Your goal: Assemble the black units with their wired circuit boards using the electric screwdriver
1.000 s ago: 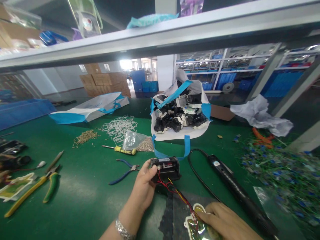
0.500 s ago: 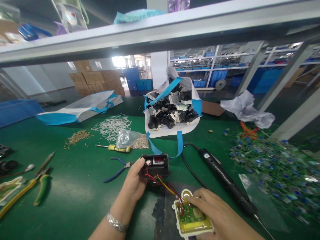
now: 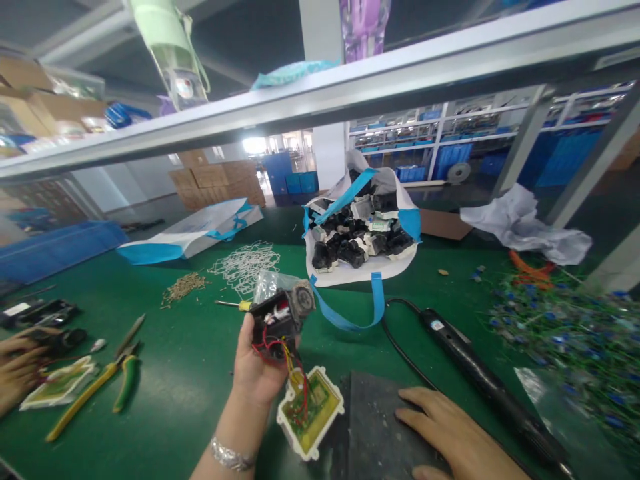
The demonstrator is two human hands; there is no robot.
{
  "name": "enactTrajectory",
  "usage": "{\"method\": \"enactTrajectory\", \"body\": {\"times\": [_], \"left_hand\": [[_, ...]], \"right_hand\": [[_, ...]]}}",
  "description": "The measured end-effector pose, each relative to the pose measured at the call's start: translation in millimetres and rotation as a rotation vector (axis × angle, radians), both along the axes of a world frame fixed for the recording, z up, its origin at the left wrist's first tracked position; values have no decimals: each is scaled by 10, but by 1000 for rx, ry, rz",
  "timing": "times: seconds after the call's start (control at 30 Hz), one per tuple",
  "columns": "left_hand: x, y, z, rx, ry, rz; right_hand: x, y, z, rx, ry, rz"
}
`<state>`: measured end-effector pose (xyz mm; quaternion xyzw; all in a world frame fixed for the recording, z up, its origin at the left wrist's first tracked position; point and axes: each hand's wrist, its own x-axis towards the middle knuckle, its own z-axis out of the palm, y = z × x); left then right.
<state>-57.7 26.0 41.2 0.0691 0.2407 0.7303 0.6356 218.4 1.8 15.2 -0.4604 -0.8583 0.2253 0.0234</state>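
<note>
My left hand point(image 3: 257, 370) is closed around a small black motor unit point(image 3: 280, 319), lifted off the table. Red and yellow wires run from it down to a white-framed circuit board point(image 3: 311, 410) that hangs just below my fingers. My right hand point(image 3: 450, 433) lies flat with fingers stretched on a dark grey mat point(image 3: 380, 427) at the table's near edge, holding nothing. A black electric screwdriver point(image 3: 475, 380) with its cable lies just right of that hand.
A white and blue bag point(image 3: 395, 263) full of black motor units stands behind. Loose screws point(image 3: 184, 287), white wire pieces point(image 3: 245, 261), a clear bag point(image 3: 267, 285), pliers point(image 3: 100, 387) and a heap of green-blue parts point(image 3: 565, 333) lie about. Another person's hand point(image 3: 17, 370) is at the left.
My left hand has lifted the motor unit, and the wired board now dangles from it. My right hand has let go of the board and rests flat on the mat.
</note>
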Motion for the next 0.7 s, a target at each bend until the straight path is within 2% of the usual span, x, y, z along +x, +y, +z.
{"method": "enactTrajectory", "body": {"times": [0.17, 0.3, 0.47, 0.7], "left_hand": [[-391, 113, -55, -43, 4, 263], [-510, 186, -126, -65, 23, 375], [-511, 220, -169, -143, 82, 377], [-470, 229, -194, -170, 166, 305]], "right_hand": [[-21, 1, 16, 3, 1, -17], [-23, -4, 9, 20, 45, -22], [-10, -2, -20, 36, 68, -25], [-5, -1, -34, 29, 51, -19]]}}
